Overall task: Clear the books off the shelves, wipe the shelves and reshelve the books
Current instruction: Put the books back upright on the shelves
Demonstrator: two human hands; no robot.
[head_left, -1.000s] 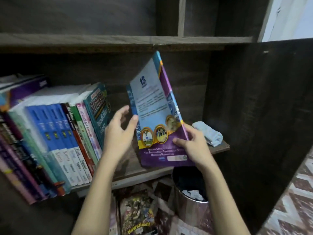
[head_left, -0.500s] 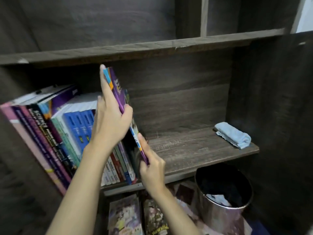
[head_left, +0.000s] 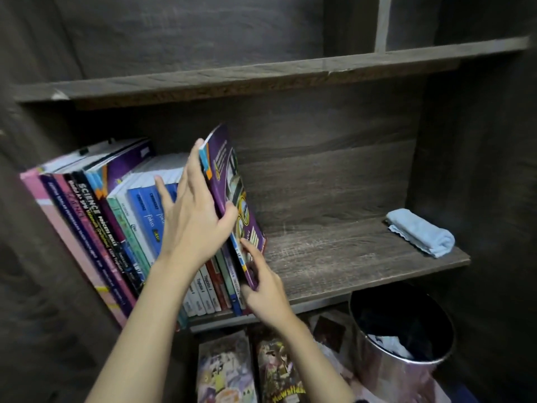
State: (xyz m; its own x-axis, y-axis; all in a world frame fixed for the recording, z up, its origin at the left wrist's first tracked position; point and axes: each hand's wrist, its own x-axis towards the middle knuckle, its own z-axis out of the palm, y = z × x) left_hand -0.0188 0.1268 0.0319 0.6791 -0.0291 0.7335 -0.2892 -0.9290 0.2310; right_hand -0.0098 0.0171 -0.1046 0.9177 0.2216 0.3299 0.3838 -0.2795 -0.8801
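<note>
Leaning on the shelved row [head_left: 139,216], the thin purple book [head_left: 223,170] is clasped in left grip [head_left: 193,225] and right grip [head_left: 266,292].

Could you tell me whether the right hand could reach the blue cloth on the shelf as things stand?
Probably yes: bare shelf lies between the right hand and the blue cloth, with nothing standing between, though that hand holds the purple book.

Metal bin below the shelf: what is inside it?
Inside the metal bin, a crumpled white scrap lies against a dark lining. The bin's near wall covers whatever is lower down.
</note>
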